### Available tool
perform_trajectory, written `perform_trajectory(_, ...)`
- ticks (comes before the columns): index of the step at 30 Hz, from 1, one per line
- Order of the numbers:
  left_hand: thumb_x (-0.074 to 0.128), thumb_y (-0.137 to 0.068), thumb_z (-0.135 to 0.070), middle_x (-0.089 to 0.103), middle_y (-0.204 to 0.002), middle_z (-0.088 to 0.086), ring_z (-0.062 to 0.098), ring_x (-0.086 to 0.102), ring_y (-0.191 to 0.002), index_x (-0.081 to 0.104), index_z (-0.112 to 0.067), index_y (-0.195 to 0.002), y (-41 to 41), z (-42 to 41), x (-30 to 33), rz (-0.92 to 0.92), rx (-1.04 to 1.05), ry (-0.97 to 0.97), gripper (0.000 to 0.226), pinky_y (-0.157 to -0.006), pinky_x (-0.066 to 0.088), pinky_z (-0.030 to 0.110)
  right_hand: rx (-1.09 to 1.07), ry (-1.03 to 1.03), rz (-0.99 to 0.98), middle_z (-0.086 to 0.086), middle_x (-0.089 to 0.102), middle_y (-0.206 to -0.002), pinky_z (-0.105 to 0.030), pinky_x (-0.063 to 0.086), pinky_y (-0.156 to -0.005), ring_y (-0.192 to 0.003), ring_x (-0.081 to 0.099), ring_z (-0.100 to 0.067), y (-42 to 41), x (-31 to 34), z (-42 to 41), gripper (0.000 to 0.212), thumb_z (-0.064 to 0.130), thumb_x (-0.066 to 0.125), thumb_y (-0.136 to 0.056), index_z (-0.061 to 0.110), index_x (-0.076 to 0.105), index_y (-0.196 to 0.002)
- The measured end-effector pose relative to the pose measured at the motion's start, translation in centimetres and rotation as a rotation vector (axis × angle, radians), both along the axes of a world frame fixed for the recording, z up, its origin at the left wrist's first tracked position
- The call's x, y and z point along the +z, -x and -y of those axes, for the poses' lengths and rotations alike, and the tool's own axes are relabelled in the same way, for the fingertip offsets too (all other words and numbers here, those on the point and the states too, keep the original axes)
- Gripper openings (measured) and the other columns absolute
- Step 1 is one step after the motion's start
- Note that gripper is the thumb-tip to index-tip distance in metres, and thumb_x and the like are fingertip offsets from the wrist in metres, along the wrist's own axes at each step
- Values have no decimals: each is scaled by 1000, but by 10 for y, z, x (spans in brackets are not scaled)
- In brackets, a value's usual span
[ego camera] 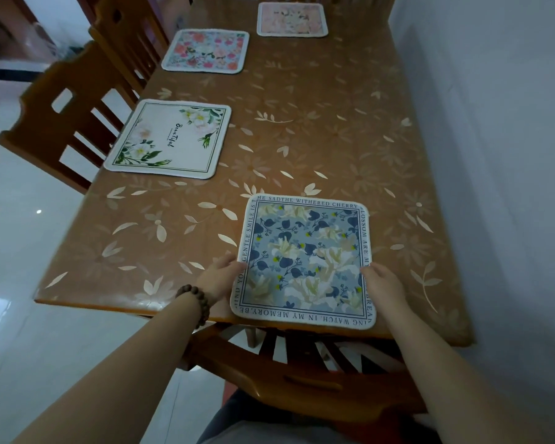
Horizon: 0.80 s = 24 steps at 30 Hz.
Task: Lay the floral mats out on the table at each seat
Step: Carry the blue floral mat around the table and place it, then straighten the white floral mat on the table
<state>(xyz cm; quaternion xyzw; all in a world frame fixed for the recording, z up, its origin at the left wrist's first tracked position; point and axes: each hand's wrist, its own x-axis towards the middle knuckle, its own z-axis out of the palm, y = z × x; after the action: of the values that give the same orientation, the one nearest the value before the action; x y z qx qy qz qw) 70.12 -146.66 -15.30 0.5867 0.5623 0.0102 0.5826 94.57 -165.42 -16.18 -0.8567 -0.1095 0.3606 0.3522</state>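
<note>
A long wooden table (318,129) under a glossy cover printed with pale leaves and daisies carries four mats. The blue floral mat (305,261) with lettered border lies flat at the near edge. Up and left of it lies the white "Beautiful" mat (169,139). Further beyond along that left edge sits the pink floral mat (205,51). At the far end lies a pale peach mat (292,19).
</note>
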Motion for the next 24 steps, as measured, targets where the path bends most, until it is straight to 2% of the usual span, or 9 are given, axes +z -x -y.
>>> perform_trajectory(1, 51, -93, -36, 47, -140, 7, 22, 49, -116, 48, -20, -133, 3, -2, 1, -29, -12, -40, 43, -92, 38, 30, 24, 7, 16, -7, 59, -124, -37, 45, -87, -102, 56, -24, 2, 2, -5, 46, 33, 44, -93, 14, 51, -135)
perform_trajectory(3, 48, -94, -39, 45, -143, 7, 22, 48, -119, 38, -19, -142, 14, -6, 5, -108, -29, -131, 53, -85, 39, 30, 110, 20, 59, -8, 53, -134, -38, 41, -96, -117, 51, -25, 7, 5, -18, 52, 37, 43, -94, 16, 44, -142)
perform_trajectory(6, 44, -95, -38, 45, -143, 11, 28, 45, -126, 35, -18, -144, 41, -9, 12, -233, -17, -313, 53, -99, 41, 38, 310, 36, 135, -7, 37, -152, -39, 31, -107, -136, 37, -26, 22, 12, -48, 56, 40, 42, -97, 16, 35, -147)
perform_trajectory(8, 43, -96, -36, 45, -144, 12, 29, 45, -127, 35, -17, -144, 61, -11, 17, -304, 6, -400, 52, -102, 37, 38, 448, 40, 175, -7, 34, -153, -40, 30, -108, -136, 38, -26, 38, 16, -71, 58, 42, 41, -97, 15, 33, -148)
perform_trajectory(11, 39, -96, -44, 43, -145, 11, 29, 47, -126, 32, -19, -145, 95, -16, 23, -432, 15, -490, 55, -100, 39, 38, 612, 32, 253, -8, 33, -154, -44, 31, -111, -137, 35, -26, 68, 23, -104, 59, 43, 39, -97, 13, 32, -148)
perform_trajectory(15, 36, -95, -49, 38, -149, 8, 26, 40, -132, 31, -17, -145, 133, -28, 35, -487, -1, -597, 60, -105, 35, 40, 801, 28, 360, -8, 31, -155, -46, 28, -113, -140, 28, -27, 113, 35, -146, 60, 44, 39, -97, 12, 32, -147)
perform_trajectory(20, 35, -94, -51, 31, -153, 5, 23, 29, -139, 29, -17, -146, 167, -63, 55, -535, -82, -739, 63, -112, 25, 43, 910, -1, 520, -5, 27, -157, -43, 18, -116, -144, 20, -24, 172, 48, -191, 63, 49, 36, -96, 16, 30, -149)
perform_trajectory(24, 33, -94, -53, 27, -155, 3, 21, 22, -142, 27, -19, -147, 195, -105, 63, -531, -191, -824, 64, -115, 16, 42, 900, -11, 585, -7, 29, -156, -41, 18, -117, -144, 21, -24, 219, 52, -227, 62, 48, 37, -96, 13, 34, -147)
